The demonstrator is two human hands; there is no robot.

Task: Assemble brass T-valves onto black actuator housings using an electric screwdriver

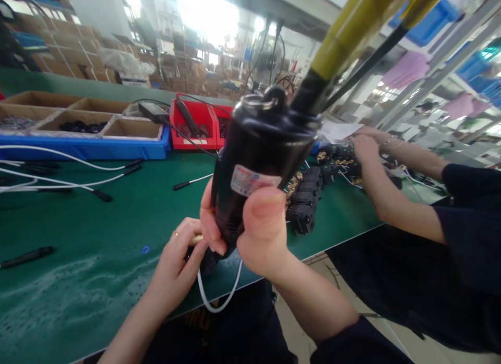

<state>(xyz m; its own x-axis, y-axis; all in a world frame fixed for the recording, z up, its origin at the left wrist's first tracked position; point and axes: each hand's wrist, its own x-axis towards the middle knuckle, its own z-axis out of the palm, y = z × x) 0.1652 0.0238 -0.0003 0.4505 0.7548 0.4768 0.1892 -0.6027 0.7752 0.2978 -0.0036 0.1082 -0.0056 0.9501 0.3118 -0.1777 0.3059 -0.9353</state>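
Note:
In my right hand (262, 233) is a black electric screwdriver (250, 150), held upright with the fingers wrapped round its body and the thumb over the front. Its lower end and tip are hidden behind my hand. A metal ring, a black cord and a yellow sleeve run from its top. Just left of it, my left hand (182, 267) is closed at a small dark part (210, 262) near the table's front edge, largely covered by the fingers. From there a white cable (213, 307) loops down over the edge.
Black assembled housings (305, 197) with brass pieces stand in a row to the right. A co-worker's hands (368, 150) work among similar parts. White cables (78, 181) lie at left, below a divided blue tray (129, 149) and red bins (193, 137). A black pen-like tool (27, 256) lies front left.

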